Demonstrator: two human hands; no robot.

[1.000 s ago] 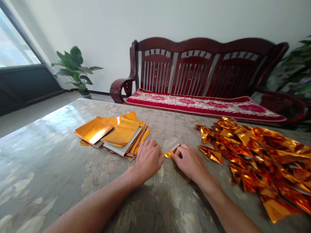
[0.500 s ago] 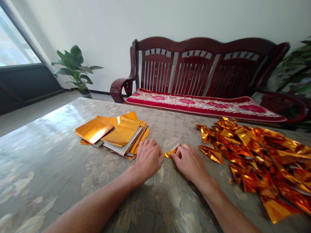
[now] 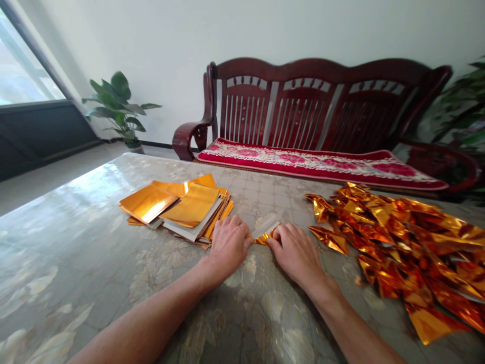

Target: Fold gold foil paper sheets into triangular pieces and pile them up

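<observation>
A small piece of gold foil paper (image 3: 265, 231), silver on its back, lies on the table between my hands. My left hand (image 3: 228, 244) has its fingers curled and pinches the paper's left end. My right hand (image 3: 294, 250) is closed on its right end, knuckles up. Most of the paper is hidden under the fingers. A stack of flat gold foil sheets (image 3: 182, 208) lies just left of my left hand. A heap of folded gold foil pieces (image 3: 394, 237) spreads out to the right of my right hand.
The table (image 3: 113, 283) has a glossy grey floral top. Behind it stands a dark wooden bench (image 3: 314, 106) with a red patterned cushion. A potted plant (image 3: 117, 108) stands on the floor at the back left, beside a window.
Both hands have drawn closer together over the foil piece, covering more of it. The stack and the heap have not moved.
</observation>
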